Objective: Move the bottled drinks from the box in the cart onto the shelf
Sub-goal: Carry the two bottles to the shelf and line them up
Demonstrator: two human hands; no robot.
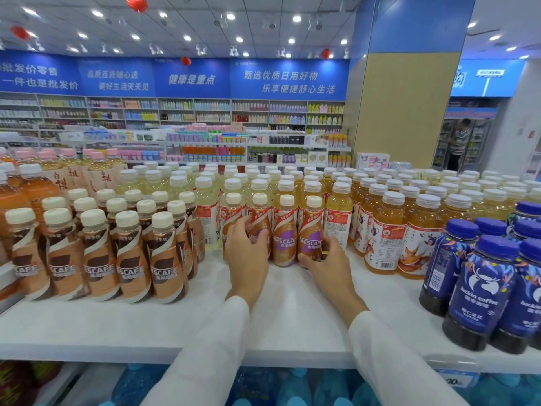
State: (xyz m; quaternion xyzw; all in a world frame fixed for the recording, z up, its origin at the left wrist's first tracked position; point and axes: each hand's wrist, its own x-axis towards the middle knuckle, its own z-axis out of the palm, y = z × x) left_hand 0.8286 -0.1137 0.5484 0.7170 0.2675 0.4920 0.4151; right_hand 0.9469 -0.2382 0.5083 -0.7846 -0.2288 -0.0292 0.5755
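Bottled drinks (285,230): four small bottles stand upright in a row at the centre of the frame, on the white shelf (292,317), touching side by side. Each has a cream screw cap, milky brown contents and a wrap label in brown, white and purple, with a red band near the neck. "NESCAFE" reads plainly on the two at the right.

The left hand (248,253) is wrapped around the left end of the row, fingers curled over the two left bottles. The right hand (328,259) clasps the rightmost bottle, thumb at its front base, fingers round its far side.

The same shelf also holds:
- Left of frame: a block of brown-labelled NESCAFE bottles (131,259) with like caps.
- Behind the row: yellow drinks (386,230) with white caps.
- Right of frame: dark bottles (483,288) with blue caps, marked "luckin coffee".

At the upper frame, blue banners (190,79) carry white Chinese writing.
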